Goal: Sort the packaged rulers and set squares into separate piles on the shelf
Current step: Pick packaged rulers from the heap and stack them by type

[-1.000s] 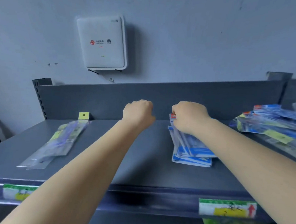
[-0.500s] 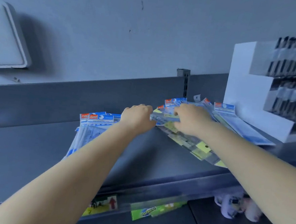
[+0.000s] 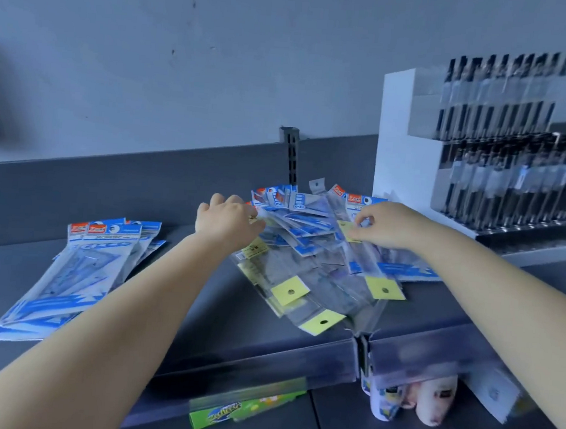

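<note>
Pens fill the white tiered display rack (image 3: 410, 149) at the right end of the grey shelf (image 3: 202, 295), standing upright in rows on its steps; they are too blurred to tell more.

Just left of the rack lies the mixed heap of packaged rulers and set squares (image 3: 309, 249), fanned loosely, its blue-and-red header cards toward the back panel (image 3: 109, 188) and several yellow hang tabs (image 3: 290, 292) pointing at the front lip. One tab reaches almost to that lip.

The left hand (image 3: 229, 222) rests on the heap's left side, fingers curled down onto a packet there; whether it really grips it I cannot tell. The right hand (image 3: 388, 226) pinches a clear packet with a yellow label (image 3: 349, 230) between thumb and forefinger at the heap's right side.

Well apart to the left sits a sorted pile of set-square packets (image 3: 76, 273), angled, with bare shelf between it and the heap.

Below the front lip, a green packet (image 3: 244, 409) and some small rolled items (image 3: 409, 404) lie on the lower shelf.
</note>
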Available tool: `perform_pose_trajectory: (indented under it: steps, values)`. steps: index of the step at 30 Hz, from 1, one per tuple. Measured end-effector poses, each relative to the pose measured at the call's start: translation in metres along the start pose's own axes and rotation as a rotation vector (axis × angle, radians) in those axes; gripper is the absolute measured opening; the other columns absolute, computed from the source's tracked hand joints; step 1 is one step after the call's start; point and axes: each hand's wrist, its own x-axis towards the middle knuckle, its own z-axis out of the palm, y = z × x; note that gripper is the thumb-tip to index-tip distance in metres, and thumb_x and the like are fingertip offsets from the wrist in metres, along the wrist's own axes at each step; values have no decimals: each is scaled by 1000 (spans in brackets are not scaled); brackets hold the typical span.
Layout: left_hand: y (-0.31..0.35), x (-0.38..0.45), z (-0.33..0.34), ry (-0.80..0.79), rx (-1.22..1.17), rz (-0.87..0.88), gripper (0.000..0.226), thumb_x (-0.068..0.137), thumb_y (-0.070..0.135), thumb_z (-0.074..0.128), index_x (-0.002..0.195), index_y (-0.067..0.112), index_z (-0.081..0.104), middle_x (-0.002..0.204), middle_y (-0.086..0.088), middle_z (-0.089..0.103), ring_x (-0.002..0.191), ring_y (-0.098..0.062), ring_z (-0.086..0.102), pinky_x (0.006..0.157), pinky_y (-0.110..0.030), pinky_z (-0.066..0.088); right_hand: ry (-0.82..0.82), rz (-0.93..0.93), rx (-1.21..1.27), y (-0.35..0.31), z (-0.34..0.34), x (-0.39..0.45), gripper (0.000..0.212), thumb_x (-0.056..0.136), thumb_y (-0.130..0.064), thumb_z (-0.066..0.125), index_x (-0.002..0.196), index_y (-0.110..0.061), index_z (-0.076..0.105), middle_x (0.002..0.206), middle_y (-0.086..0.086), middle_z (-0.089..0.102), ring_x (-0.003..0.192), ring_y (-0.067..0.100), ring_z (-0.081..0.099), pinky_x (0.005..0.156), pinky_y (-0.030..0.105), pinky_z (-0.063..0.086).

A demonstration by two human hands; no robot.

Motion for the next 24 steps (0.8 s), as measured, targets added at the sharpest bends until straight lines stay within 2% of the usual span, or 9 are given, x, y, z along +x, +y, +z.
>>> perform_pose_trajectory:
  steps: [5,9,11,13,16,18,20,22,24]
  values:
    - [-6,6,3,-92,14,-91,39,97,42,26,124,32,53,136,5,49,124,-26,33,94,-37,24,-67,-77,119,12,-2,-1,39,92,-32,51,126,-13,56,133,10,54,119,25,50,100,34,38]
    - [-15,8,4,-101,-65,-118,39,91,58,39,107,31,62,115,6,57,116,-24,43,93,-39,24,-41,-115,209,16,0,2,51,89,-26,58,139,-24,44,147,1,40,131,20,42,103,29,33]
    - [-21,8,1,-112,-196,-127,41,84,64,48,96,28,63,97,7,61,100,-20,51,92,-37,30,0,-68,228,20,2,5,61,84,-30,66,139,-21,43,148,3,38,133,21,40,104,31,33]
    - [-25,6,-4,-120,-369,-111,37,80,58,60,87,22,65,82,5,61,81,-17,54,77,-29,40,42,-4,290,23,2,7,73,76,-35,74,139,-16,41,147,6,39,132,22,41,104,32,34]
    - [-28,-1,-14,-130,-490,-79,30,79,44,69,84,14,69,73,0,57,64,-13,47,56,-23,37,22,58,310,22,3,7,89,71,-40,78,142,-10,34,148,9,37,132,25,40,106,33,35]
    - [-31,-7,-19,-152,-563,-91,29,79,40,71,88,12,71,71,1,54,63,-11,45,56,-22,36,10,88,314,16,1,5,85,71,-39,78,138,-5,38,143,11,42,128,26,43,101,33,37]
    - [-38,-12,-22,-182,-657,-121,27,77,36,74,94,15,72,83,0,61,76,-13,52,65,-22,39,32,108,379,14,0,3,77,70,-33,80,132,-3,44,138,11,47,123,27,47,96,31,39]
    - [-45,-18,-26,-210,-780,-142,24,77,27,76,98,17,70,93,-1,65,87,-14,56,73,-23,41,93,117,440,12,0,2,84,69,-27,82,137,-4,38,141,10,43,126,26,44,96,30,37]
    - [-52,-24,-29,-215,-926,-165,17,79,10,73,95,15,68,88,-4,63,80,-15,56,71,-23,43,157,108,541,6,-2,1,82,70,-20,81,138,-5,38,140,10,44,122,25,47,92,28,38]
